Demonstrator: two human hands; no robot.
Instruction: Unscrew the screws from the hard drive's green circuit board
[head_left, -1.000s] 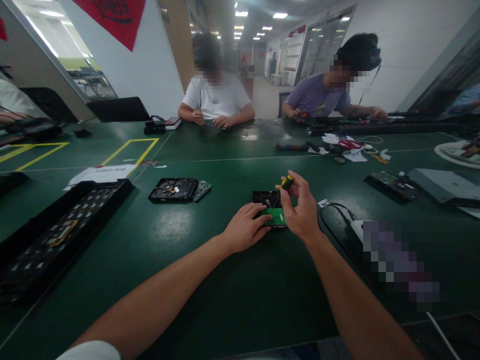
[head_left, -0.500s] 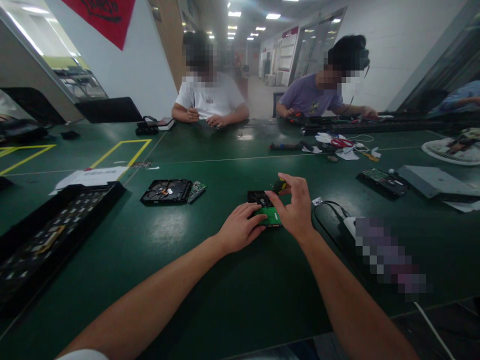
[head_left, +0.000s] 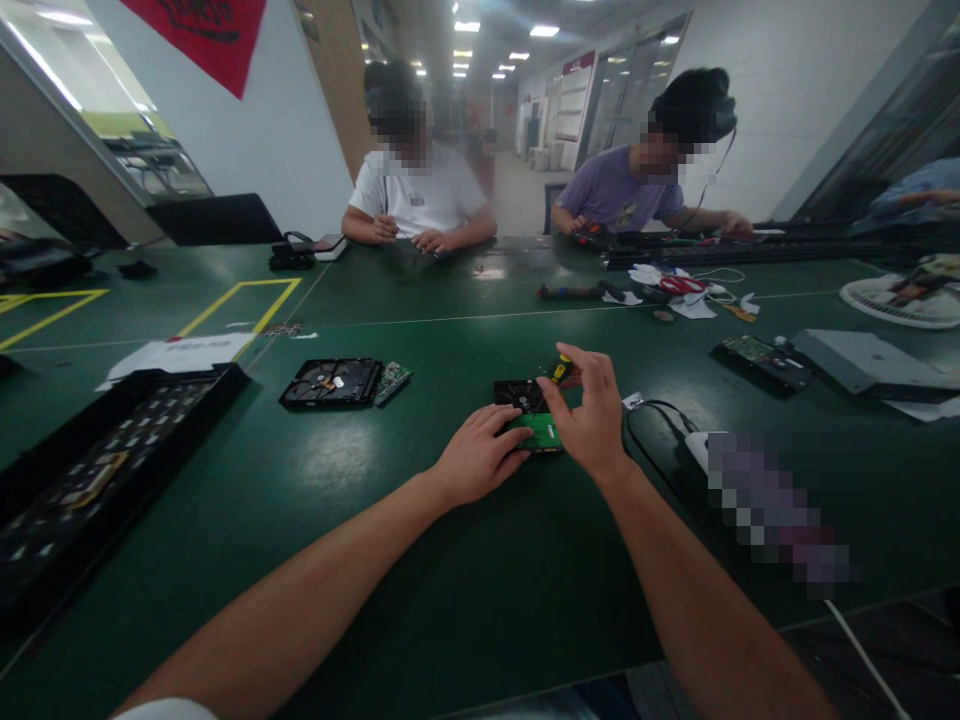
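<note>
A hard drive [head_left: 517, 394] with a green circuit board [head_left: 541, 432] lies on the green table in front of me. My left hand [head_left: 484, 455] grips its near left side, thumb across the board and fingers over the edge. Just above the drive's right side, my right hand [head_left: 589, 410] pinches a screwdriver [head_left: 560, 369] with a yellow and black handle. The screwdriver's tip is hidden from view, so contact with the drive cannot be made out.
Left of my hands lie another hard drive [head_left: 330, 384] and a small circuit board [head_left: 393, 382]. A long black tray [head_left: 225, 380] sits further left. At right are a power strip [head_left: 697, 452], an opened drive [head_left: 761, 362] and a metal case [head_left: 874, 365]. Two people sit opposite.
My right thumb has shifted slightly on the screwdriver, and more of its yellow handle shows. My left hand and the hard drive stay in place.
</note>
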